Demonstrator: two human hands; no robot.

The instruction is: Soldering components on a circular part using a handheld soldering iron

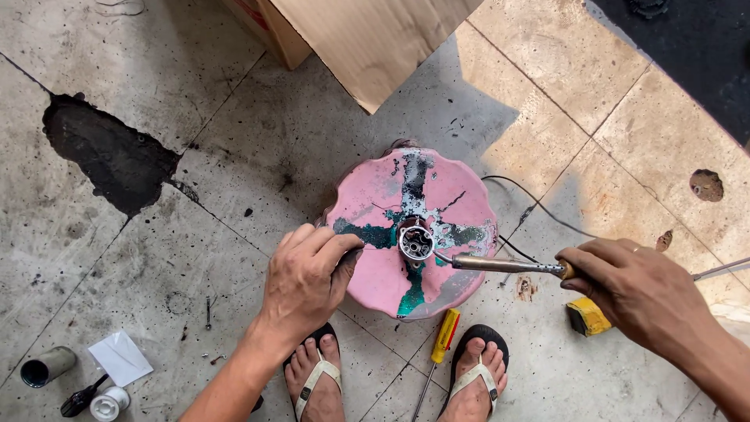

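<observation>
My left hand (306, 275) lies on the left edge of the pink round base (412, 232), fingers curled over the scalloped rim and pressing it down onto the tiled floor (234, 156). The base sits btw my feet and the cardboard box (367, 39), just in front of my sandals. My right hand (625, 291) is closed around the handle of a soldering iron (500, 265), and the metal tip reaches to the small metal hub (416, 241) in the centre of the base.

The base looks stiff and rather heavy, prob. metal; the paint is worn, w/ green and bare grey showing. The rim gives good grip, so hold at the edge, not near the hub. The iron should be taken only by the handle, because the shaft may be hot.

A red-yellow screwdriver (443, 337) lies btw my feet. A yellow block (586, 316) lies just below my right hand. At bottom left there is a grey can (47, 366) on its side, inside too dark to tell; near it a white paper (119, 358), a white roll (109, 403) and a black tool (82, 398).
</observation>
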